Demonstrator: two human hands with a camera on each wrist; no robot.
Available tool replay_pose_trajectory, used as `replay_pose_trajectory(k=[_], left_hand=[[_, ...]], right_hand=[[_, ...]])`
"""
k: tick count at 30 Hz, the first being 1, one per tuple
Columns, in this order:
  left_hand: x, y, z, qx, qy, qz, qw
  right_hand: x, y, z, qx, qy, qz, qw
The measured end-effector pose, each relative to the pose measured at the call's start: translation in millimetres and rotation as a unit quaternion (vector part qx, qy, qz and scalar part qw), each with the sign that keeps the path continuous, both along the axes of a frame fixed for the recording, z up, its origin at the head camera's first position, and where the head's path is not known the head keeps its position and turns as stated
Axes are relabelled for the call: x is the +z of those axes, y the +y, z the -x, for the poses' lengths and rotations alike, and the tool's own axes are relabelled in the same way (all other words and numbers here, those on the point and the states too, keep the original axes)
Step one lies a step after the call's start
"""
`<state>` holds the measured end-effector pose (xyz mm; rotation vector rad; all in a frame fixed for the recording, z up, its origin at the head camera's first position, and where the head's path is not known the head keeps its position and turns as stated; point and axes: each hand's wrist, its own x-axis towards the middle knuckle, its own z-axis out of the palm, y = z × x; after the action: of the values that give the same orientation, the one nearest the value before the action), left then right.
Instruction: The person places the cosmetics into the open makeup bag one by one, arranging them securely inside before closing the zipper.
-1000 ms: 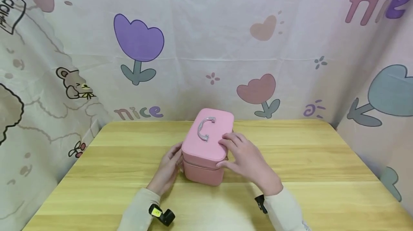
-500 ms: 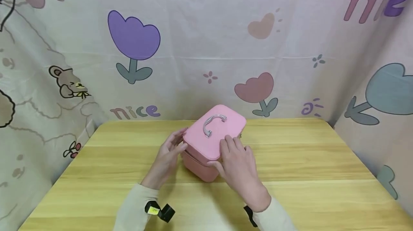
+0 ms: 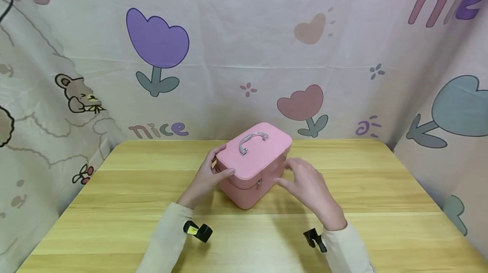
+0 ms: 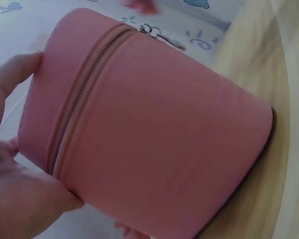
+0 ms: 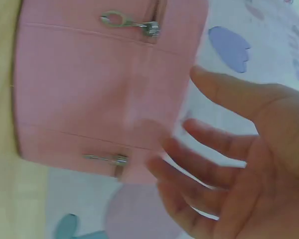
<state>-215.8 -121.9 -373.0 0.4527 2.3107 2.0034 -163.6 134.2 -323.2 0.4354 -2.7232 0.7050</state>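
A pink zippered cosmetic case (image 3: 254, 152) with a silver carry handle (image 3: 249, 139) on its lid stands turned at an angle on the wooden table. My left hand (image 3: 203, 183) holds its left corner, thumb on the near edge of the lid and fingers along the far left side, partly hidden. Beside the right face hovers my right hand (image 3: 310, 190), fingers loosely bent with nothing in them. That face carries two metal zipper pulls; the right wrist view shows one zipper pull (image 5: 151, 29) high and another zipper pull (image 5: 120, 159) lower, near the fingertips. The lid is down.
The wooden table (image 3: 152, 230) reaches to a patterned cloth backdrop (image 3: 228, 31) close behind the case. A black wrist camera (image 3: 198, 230) sits on the left wrist and another black camera mount (image 3: 314, 240) on the right.
The case has turned so its zipper-pull face looks towards the right front. My right hand has left the lid and case and moved right; the left hand has stayed at the left corner.
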Motion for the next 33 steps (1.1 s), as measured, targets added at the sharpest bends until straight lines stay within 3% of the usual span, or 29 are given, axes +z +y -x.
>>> replay_pose_trajectory(k=[4, 11, 14, 18, 22, 26, 33], left_hand=[[-2.0, -2.7, 0.1, -0.005, 0.017, 0.011, 0.9998], [-9.9, 5.1, -3.8, 0.015, 0.104, 0.008, 0.9944], [-15.1, 4.4, -4.5, 0.025, 0.126, 0.039, 0.9909], [-17.1, -0.1, -5.8, 0.022, 0.123, 0.079, 0.989], [-17.4, -2.5, -5.9, 0.015, 0.102, 0.087, 0.9909], [-16.7, -0.8, -6.0, 0.037, 0.08, 0.078, 0.993], [-12.7, 5.1, -7.4, 0.075, 0.08, 0.09, 0.9899]], right_hand=[[-13.9, -12.9, 5.9, 0.038, -0.053, 0.012, 0.9978], [-33.2, -36.4, 5.6, 0.037, 0.011, 0.012, 0.9992], [-32.0, -35.5, 5.3, 0.044, 0.005, 0.018, 0.9988], [-24.2, -28.8, 4.0, 0.072, -0.035, 0.041, 0.996], [-16.7, -22.8, -0.3, 0.083, -0.049, 0.038, 0.9946], [-11.8, -20.5, -4.8, 0.087, -0.035, 0.004, 0.9956], [-8.2, -19.6, -9.9, 0.12, -0.013, -0.038, 0.992]])
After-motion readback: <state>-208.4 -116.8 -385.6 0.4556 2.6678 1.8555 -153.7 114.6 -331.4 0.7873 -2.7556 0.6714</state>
